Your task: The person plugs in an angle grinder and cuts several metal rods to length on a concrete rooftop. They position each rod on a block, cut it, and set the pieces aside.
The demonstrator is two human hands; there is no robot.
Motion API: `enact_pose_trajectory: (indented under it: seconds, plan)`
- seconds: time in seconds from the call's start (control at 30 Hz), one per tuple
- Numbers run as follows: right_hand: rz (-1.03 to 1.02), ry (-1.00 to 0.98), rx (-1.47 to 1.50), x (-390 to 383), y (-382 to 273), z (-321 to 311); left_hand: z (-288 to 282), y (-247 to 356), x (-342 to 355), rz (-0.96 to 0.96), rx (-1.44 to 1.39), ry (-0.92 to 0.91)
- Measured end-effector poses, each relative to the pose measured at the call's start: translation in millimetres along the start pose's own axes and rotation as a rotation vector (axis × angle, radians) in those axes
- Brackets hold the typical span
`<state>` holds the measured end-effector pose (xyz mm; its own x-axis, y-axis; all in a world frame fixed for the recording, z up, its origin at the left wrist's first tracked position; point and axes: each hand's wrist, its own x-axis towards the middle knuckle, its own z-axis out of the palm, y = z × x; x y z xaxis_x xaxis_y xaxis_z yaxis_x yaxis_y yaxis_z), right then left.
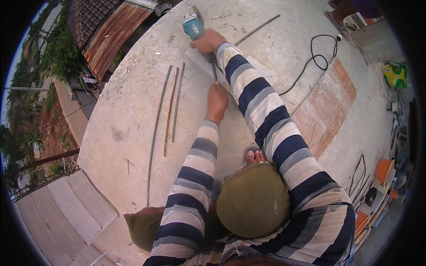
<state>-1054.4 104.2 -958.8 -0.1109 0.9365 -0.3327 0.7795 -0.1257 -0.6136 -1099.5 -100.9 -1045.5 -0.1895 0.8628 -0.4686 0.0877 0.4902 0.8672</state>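
Near the far edge of the concrete slab, my right hand point(209, 41) is closed around the body of a teal angle grinder point(193, 28). The grinder's disc point(198, 15) faces away from me; whether it spins I cannot tell. My left hand point(217, 102) makes a fist around a thin metal rod point(214, 71), nearer to me than the right hand. Another length of rod point(258, 29) shows beyond my right wrist; whether both are one piece is hidden. To the left of my left hand lie a long grey rod point(160, 113), a rusty rod point(171, 111) and a shorter grey rod point(178, 102).
A black cable point(313, 56) loops on the right, beside a worn reddish board point(330, 106). Another person's foot point(336, 23) stands at the far right. The slab's edge point(116, 71) drops off at the left. Orange containers point(384, 172) and a yellow-green bag point(395, 75) sit along the right side.
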Motion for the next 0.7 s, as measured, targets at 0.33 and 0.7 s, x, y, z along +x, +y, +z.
enact_pose_trajectory:
  seconds: [0.33,0.7]
  plan:
    - [0.021,-0.083,0.037,-0.4,-6.9,-7.7,2.7,15.1,-13.3,0.103,0.086,0.112]
    - [-0.01,-0.006,0.077,11.4,-0.2,7.1,9.7,-1.0,-7.6,0.081,0.058,0.112]
